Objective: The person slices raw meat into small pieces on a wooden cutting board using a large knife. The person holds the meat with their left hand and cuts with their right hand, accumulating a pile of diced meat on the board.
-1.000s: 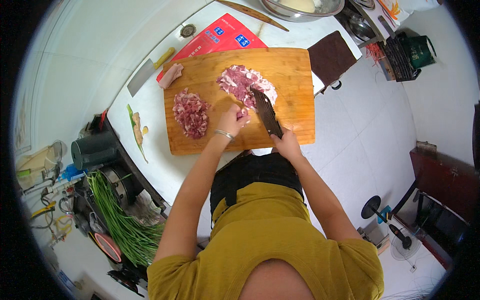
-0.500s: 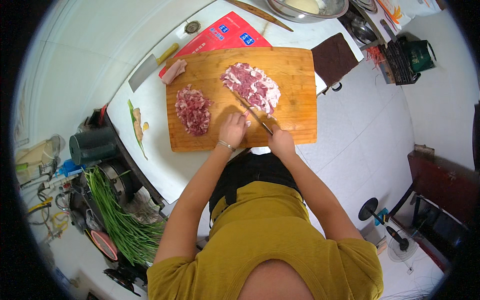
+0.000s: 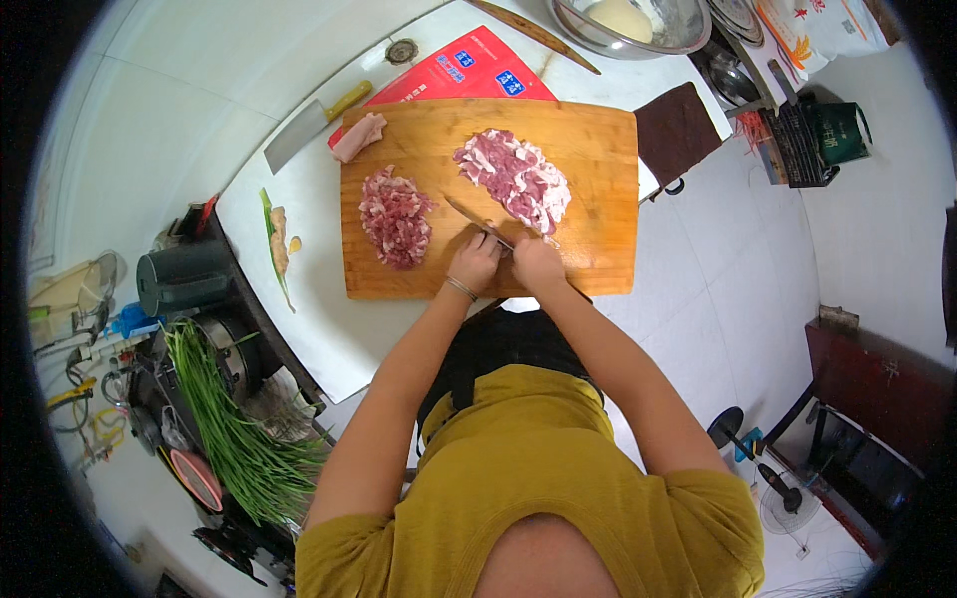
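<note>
My right hand [image 3: 538, 261] is wrapped round the handle of a kitchen knife [image 3: 467, 212], whose narrow blade points up and left over the wooden cutting board [image 3: 593, 149]. Close against the blade, my left hand [image 3: 475, 263] has its fingers curled down at the board's near part; what lies under them is hidden. Beyond the knife spreads a heap of sliced pink and white meat [image 3: 513, 177]. To the left is a pile of finely chopped meat [image 3: 395, 221]. A pale piece of meat or skin [image 3: 359, 138] lies at the board's far left corner.
A cleaver [image 3: 297, 138] rests left of the board on the white table [image 3: 329, 339], with ginger [image 3: 278, 244] and a green stalk [image 3: 267, 211] nearer. Behind are a red sheet [image 3: 478, 65], a wooden stick [image 3: 538, 38] and a metal bowl [image 3: 688, 35] holding dough. Long green vegetables [image 3: 234, 439] lie lower left.
My right hand and the knife have moved left and a little up the board, closer to my left hand. The blade now lies clear of the sliced heap. The whole view has shifted slightly.
</note>
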